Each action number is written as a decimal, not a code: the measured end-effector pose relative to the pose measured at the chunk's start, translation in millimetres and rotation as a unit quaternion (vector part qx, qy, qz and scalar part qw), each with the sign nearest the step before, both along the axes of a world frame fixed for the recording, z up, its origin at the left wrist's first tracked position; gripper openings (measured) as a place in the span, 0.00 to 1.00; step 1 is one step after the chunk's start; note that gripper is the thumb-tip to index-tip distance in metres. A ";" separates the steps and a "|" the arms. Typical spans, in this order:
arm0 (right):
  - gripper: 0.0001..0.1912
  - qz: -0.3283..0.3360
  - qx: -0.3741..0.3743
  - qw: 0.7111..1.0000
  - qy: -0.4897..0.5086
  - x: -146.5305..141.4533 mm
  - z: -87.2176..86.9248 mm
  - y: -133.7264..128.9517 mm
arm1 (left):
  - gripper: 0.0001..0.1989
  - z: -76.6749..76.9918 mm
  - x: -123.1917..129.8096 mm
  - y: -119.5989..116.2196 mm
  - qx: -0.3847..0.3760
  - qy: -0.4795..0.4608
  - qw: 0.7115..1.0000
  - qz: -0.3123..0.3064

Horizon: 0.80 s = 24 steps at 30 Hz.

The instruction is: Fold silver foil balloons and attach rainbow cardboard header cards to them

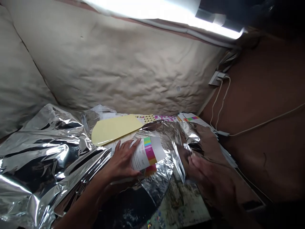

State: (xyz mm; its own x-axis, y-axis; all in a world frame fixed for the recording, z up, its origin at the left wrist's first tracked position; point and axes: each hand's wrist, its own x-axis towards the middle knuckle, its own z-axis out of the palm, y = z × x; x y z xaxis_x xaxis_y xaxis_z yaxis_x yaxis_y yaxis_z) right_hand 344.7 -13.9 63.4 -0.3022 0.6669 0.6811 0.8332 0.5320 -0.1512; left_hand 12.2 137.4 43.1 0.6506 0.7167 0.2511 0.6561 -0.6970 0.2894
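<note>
My left hand point(124, 159) is closed round a white printed card point(140, 157) with green, magenta and gold bands. Its fingers spread over the upper side, with the thumb along the lower edge. The card curves over crumpled silver foil point(164, 168). To the right, my right hand point(205, 171) is smeared by motion. Its fingers appear closed on a shiny silver foil piece point(179, 162), whose shape is blurred. A yellow sheet point(116, 128) with a rounded end lies just beyond my left hand.
Loose silver foil point(43, 152) covers the left side. Small label sheets point(149, 118) and more printed cards point(190, 117) lie along the back wall. A worn board point(183, 203) shows at the front. White cords point(220, 105) run from a wall socket at right, under a bright tube lamp.
</note>
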 end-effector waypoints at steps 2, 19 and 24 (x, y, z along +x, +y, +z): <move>0.27 -0.021 0.049 0.997 -0.062 1.6 22.5 31.9 | 0.62 -0.3 1.9 -2.4 -0.016 -0.003 1.000 -0.011; 0.23 0.119 0.017 0.966 -0.227 -25.1 23.0 108.1 | 0.63 -4.5 9.1 -8.1 0.077 -0.029 0.995 0.060; 0.26 0.157 -0.062 0.962 -0.213 -45.5 26.5 116.3 | 0.60 -8.2 12.0 -9.9 0.097 -0.023 0.992 0.073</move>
